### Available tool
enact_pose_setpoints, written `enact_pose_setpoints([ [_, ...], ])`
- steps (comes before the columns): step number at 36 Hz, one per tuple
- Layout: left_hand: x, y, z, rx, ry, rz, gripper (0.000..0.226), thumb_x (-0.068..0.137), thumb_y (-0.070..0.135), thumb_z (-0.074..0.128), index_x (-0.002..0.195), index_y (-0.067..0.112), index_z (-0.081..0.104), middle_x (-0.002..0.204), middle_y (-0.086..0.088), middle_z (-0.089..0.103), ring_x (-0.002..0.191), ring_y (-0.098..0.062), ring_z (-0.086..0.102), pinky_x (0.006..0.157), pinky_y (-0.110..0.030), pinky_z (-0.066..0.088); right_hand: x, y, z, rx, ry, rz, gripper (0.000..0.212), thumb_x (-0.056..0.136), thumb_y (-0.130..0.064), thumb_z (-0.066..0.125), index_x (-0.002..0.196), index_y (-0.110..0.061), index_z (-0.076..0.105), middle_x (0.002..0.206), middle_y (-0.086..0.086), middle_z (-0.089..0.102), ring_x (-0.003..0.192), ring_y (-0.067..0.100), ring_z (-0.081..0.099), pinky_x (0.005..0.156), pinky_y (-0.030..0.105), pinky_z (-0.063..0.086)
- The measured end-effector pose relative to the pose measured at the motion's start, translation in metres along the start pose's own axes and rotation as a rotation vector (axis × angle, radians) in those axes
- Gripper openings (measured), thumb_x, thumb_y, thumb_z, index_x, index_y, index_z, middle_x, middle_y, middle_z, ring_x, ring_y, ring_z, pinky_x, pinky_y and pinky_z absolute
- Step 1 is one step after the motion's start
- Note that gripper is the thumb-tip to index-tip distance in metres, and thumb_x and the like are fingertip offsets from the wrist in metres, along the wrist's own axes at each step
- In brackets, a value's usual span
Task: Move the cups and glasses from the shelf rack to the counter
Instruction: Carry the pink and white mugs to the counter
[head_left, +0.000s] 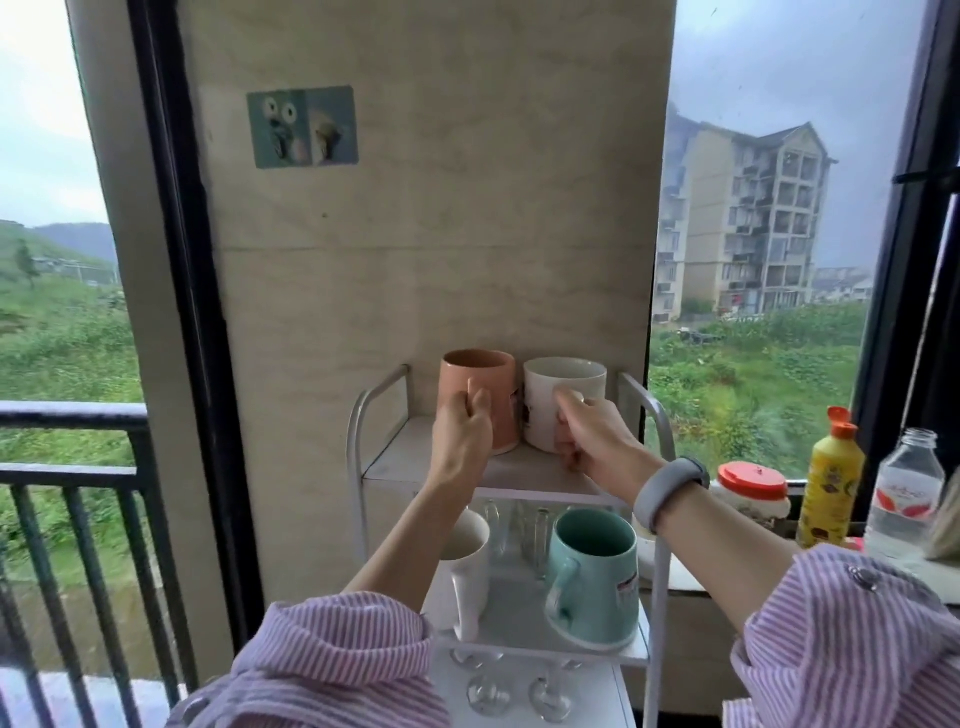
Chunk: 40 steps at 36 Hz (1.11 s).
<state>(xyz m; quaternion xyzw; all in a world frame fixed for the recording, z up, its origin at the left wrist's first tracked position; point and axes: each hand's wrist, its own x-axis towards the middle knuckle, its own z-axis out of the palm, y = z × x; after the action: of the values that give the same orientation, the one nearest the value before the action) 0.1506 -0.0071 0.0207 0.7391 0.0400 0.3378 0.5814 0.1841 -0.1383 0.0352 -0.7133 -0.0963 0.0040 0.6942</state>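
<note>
We are closing the fingers (475, 402) of our left hand (462, 434) around the handle of a pink mug (480, 387), while our right hand (587, 436) is curling around the handle of a white mug (566, 384), thumb lying on top. Both mugs are standing upright and touching side by side on the top tier of a white shelf rack (366, 410), backed against a pale stone-look wall panel (415, 208).

We are reaching out of rolled striped sleeves (332, 654), a grey band (667, 491) sitting on the right wrist. On the tier below, a teal mug (597, 577) is standing at the right with its handle turned toward us, and another white cup (470, 561) is partly hiding under our left forearm. Clear glasses (535, 525) are crowding behind them; more glassware (511, 693) is showing under that tier, though we cannot tell how it is held.

To the right, on the sill beside the rack, a red-lidded jar (753, 493), a yellow bottle (831, 478) with an orange cap and a clear bottle (906, 493) are lining up against the window. A small animal sticker (304, 127) is clinging to the wall above. Outside, a dark railing (72, 415), green slopes and a grey apartment block (748, 223) are sitting under overcast sky.
</note>
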Motion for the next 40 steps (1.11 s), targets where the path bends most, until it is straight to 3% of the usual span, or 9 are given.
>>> enact_pose_setpoints([
  [6, -0.025, -0.01, -0.019, 0.055, 0.121, 0.186, 0.032, 0.095, 0.021, 0.044, 0.065, 0.01, 0.039, 0.061, 0.0, 0.039, 0.054, -0.013, 0.033, 0.046, -0.019, 0.027, -0.026, 0.005, 0.0, -0.001, -0.014, -0.11, 0.034, 0.087, -0.023, 0.039, 0.053, -0.023, 0.031, 0.046, -0.003, 0.031, 0.043, 0.013, 0.026, 0.046, 0.026, 0.021],
  [12, -0.062, -0.004, -0.051, 0.054, 0.196, 0.28, 0.035, 0.094, 0.018, 0.047, 0.061, 0.016, 0.034, 0.057, 0.003, 0.033, 0.052, -0.012, 0.029, 0.049, -0.027, 0.025, -0.078, 0.004, -0.001, -0.019, -0.035, -0.297, 0.048, 0.092, -0.024, 0.044, 0.046, -0.018, 0.036, 0.043, 0.0, 0.036, 0.041, 0.013, 0.031, 0.049, 0.027, 0.03],
  [15, -0.089, -0.002, -0.065, 0.067, 0.189, 0.32, 0.03, 0.094, 0.02, 0.047, 0.065, 0.014, 0.041, 0.056, 0.008, 0.037, 0.05, -0.008, 0.036, 0.048, -0.02, 0.029, -0.106, 0.01, -0.004, -0.045, -0.017, -0.396, 0.048, 0.094, -0.024, 0.045, 0.047, -0.015, 0.04, 0.043, 0.0, 0.039, 0.039, 0.011, 0.034, 0.048, 0.027, 0.03],
  [19, -0.133, -0.004, -0.075, 0.038, 0.121, 0.344, 0.022, 0.094, 0.021, 0.047, 0.072, 0.02, 0.047, 0.062, 0.01, 0.046, 0.055, -0.001, 0.046, 0.049, -0.01, 0.035, -0.143, 0.033, -0.015, -0.004, 0.025, -0.47, 0.049, 0.093, -0.019, 0.048, 0.044, -0.018, 0.039, 0.033, -0.008, 0.037, 0.034, 0.004, 0.032, 0.04, 0.016, 0.028],
  [23, -0.179, -0.008, -0.068, 0.012, 0.05, 0.301, 0.017, 0.094, 0.022, 0.046, 0.078, 0.018, 0.048, 0.067, 0.007, 0.047, 0.057, -0.005, 0.045, 0.05, -0.013, 0.037, -0.186, 0.058, -0.037, -0.035, 0.054, -0.514, 0.048, 0.093, -0.015, 0.048, 0.046, -0.018, 0.036, 0.034, -0.008, 0.038, 0.034, 0.004, 0.032, 0.039, 0.012, 0.027],
  [28, -0.236, -0.007, -0.038, -0.001, -0.049, 0.26, 0.01, 0.094, 0.02, 0.046, 0.085, 0.018, 0.05, 0.068, 0.013, 0.05, 0.057, 0.001, 0.049, 0.049, -0.01, 0.037, -0.24, 0.092, -0.087, -0.063, 0.109, -0.462, 0.047, 0.091, -0.024, 0.05, 0.048, -0.011, 0.039, 0.038, -0.008, 0.037, 0.037, 0.006, 0.03, 0.04, 0.014, 0.026],
  [31, -0.272, -0.003, -0.01, 0.012, -0.146, 0.247, 0.01, 0.095, 0.019, 0.046, 0.085, 0.018, 0.048, 0.068, 0.01, 0.051, 0.057, -0.003, 0.048, 0.049, -0.013, 0.037, -0.273, 0.107, -0.126, -0.032, 0.117, -0.393, 0.045, 0.085, -0.028, 0.047, 0.04, -0.022, 0.041, 0.033, -0.008, 0.035, 0.035, 0.005, 0.028, 0.039, 0.014, 0.025],
  [36, -0.348, 0.009, 0.058, -0.001, -0.316, 0.204, 0.012, 0.095, 0.019, 0.045, 0.087, 0.011, 0.05, 0.072, 0.009, 0.051, 0.064, -0.005, 0.048, 0.054, -0.017, 0.036, -0.344, 0.134, -0.215, -0.126, 0.295, -0.291, 0.045, 0.083, -0.032, 0.049, 0.04, -0.022, 0.035, 0.035, -0.007, 0.034, 0.039, 0.011, 0.028, 0.042, 0.024, 0.025],
  [40, -0.422, 0.028, 0.125, -0.058, -0.476, 0.173, 0.017, 0.095, 0.02, 0.046, 0.102, 0.007, 0.055, 0.086, 0.001, 0.06, 0.07, 0.007, 0.054, 0.061, -0.013, 0.041, -0.416, 0.151, -0.301, -0.244, 0.426, -0.201, 0.054, 0.089, -0.026, 0.05, 0.037, -0.021, 0.036, 0.034, -0.007, 0.034, 0.036, 0.009, 0.03, 0.043, 0.025, 0.027],
])
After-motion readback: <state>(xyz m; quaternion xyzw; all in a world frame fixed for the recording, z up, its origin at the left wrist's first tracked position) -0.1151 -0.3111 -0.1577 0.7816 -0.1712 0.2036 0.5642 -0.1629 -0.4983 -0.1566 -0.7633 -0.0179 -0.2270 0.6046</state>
